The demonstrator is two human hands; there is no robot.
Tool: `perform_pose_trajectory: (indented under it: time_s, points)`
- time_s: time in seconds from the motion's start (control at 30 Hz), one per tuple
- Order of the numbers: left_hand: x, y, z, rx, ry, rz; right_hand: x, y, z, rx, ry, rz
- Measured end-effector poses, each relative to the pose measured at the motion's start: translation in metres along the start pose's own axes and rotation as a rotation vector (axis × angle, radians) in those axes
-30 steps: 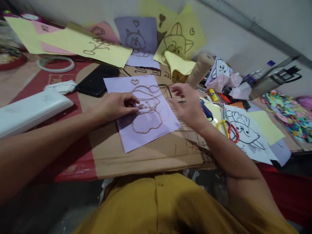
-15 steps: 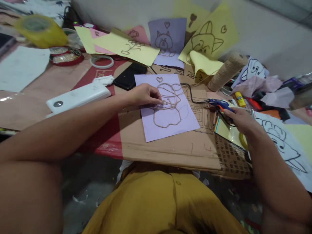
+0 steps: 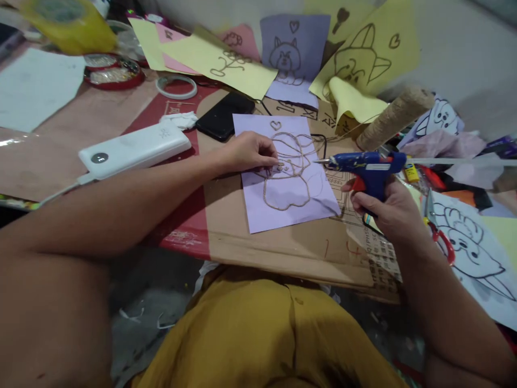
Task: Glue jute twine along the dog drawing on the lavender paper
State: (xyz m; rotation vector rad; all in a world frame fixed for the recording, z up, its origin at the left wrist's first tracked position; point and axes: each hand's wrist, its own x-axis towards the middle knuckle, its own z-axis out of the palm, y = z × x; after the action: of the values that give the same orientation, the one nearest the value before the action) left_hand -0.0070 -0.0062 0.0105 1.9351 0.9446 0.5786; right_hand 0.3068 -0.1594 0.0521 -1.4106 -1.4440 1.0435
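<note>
A purple sheet (image 3: pixel 254 213) lies on the cardboard, bearing a twine outline (image 3: pixel 287 207) of a cartoon figure and a small heart. Over its left part, my left hand (image 3: pixel 252 151) pinches with thumb and fingers at the figure's face; what is between the fingertips is too small to make out. My right hand (image 3: pixel 383 205) is wrapped round the handle of a blue glue gun (image 3: pixel 363 161), held up right of the sheet. The gun's metal nozzle points left toward the figure, apart from it. A clear glue stick runs out of its back end.
Left of the sheet lie a black phone (image 3: pixel 222 116) and a white power bank (image 3: pixel 135 148). Behind it stand a twine roll (image 3: pixel 395 119) and paper drawings (image 3: pixel 286 59). Red-handled scissors (image 3: pixel 442 242) and a white drawing (image 3: pixel 476 253) lie at the right.
My right hand has raised the glue gun from the clutter at the right and brought its nozzle close to the purple sheet. My left hand keeps its pinch at the figure; the whole view has shifted a little.
</note>
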Motion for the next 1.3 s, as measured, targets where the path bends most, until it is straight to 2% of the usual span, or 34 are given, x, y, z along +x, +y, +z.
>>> perform_pose_trajectory:
  time_s: [0.17,0.3,0.47,0.67,1.3]
  points:
    - [0.001,-0.003,0.002,-0.003,0.026,-0.027,0.01,-0.006,0.028,-0.468,-0.11,-0.153]
    - [0.002,-0.005,0.003,-0.017,0.042,-0.029,0.015,-0.01,0.044,-0.645,-0.153,-0.25]
    - [0.002,-0.005,0.004,-0.055,0.051,0.017,0.021,-0.012,0.053,-0.724,-0.183,-0.315]
    - [0.002,-0.004,0.003,-0.026,0.058,0.033,0.026,-0.013,0.058,-0.79,-0.217,-0.294]
    - [0.002,-0.008,0.004,-0.074,0.058,0.038,0.026,-0.017,0.062,-0.838,-0.195,-0.283]
